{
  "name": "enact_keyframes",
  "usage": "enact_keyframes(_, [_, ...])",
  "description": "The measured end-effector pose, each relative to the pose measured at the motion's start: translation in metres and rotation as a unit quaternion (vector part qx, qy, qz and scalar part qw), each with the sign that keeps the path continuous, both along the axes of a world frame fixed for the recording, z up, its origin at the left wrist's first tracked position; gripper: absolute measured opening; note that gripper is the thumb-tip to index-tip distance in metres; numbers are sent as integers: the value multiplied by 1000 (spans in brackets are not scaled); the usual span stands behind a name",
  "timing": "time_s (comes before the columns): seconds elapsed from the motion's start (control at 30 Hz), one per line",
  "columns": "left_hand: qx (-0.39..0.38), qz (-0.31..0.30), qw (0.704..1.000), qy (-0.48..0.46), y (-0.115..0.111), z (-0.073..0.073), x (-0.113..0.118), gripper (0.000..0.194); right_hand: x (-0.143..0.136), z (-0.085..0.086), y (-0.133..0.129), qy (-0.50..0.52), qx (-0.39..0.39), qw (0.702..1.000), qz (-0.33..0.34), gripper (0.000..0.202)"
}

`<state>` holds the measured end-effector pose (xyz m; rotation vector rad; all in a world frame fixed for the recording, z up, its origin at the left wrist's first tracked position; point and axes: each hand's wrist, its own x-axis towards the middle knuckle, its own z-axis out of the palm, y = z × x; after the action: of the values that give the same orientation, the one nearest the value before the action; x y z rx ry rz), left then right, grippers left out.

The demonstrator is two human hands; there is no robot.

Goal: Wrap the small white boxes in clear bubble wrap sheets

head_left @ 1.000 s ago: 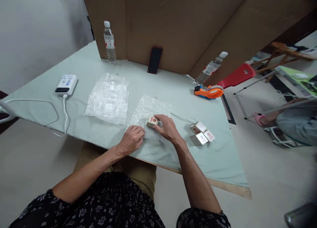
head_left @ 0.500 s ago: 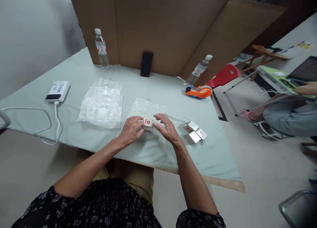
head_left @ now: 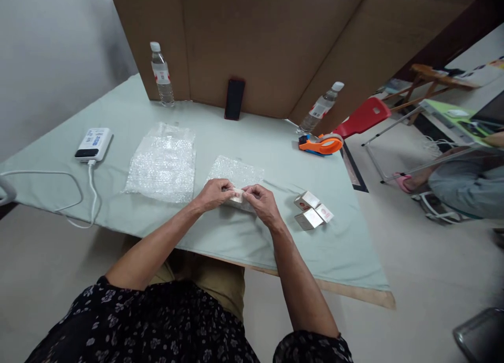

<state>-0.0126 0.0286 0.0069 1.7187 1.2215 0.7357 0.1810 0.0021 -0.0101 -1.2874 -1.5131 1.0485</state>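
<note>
Small box (head_left: 238, 196): on a bubble-wrap sheet (head_left: 236, 172) near the table's (head_left: 275, 142) front edge, gripped between both hands. Left hand (head_left: 214, 193): fingers curled, pinching the box's left end. Right hand (head_left: 262, 204): fingers bent, pinching wrap and box at the right end. Three similar boxes (head_left: 312, 210): clustered toward the right edge. Second bubble-wrap piece (head_left: 163, 163): lying to the left. Power bank (head_left: 93, 144): near the left edge. Tape dispenser (head_left: 321, 144): near the far right corner.
</note>
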Motion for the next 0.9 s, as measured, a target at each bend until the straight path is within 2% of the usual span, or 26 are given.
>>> enact_keyframes(0.3, [-16,16,1000,-15,-19,-5,-5,24,-10,-8,-22,3,11,999,-47,22])
enact_keyframes(0.6, [-23,22,999,-14,-19,0,-2,20,-9,-8,-21,7,5,998,-61,21])
enact_keyframes(0.83, [-16,14,1000,-18,-16,-5,-1,17,-9,-11,-20,14,7,997,-70,20])
enact_keyframes(0.9, [-22,3,1000,-11,-13,-4,-1,18,-7,-8,-22,-11,12,998,-61,20])
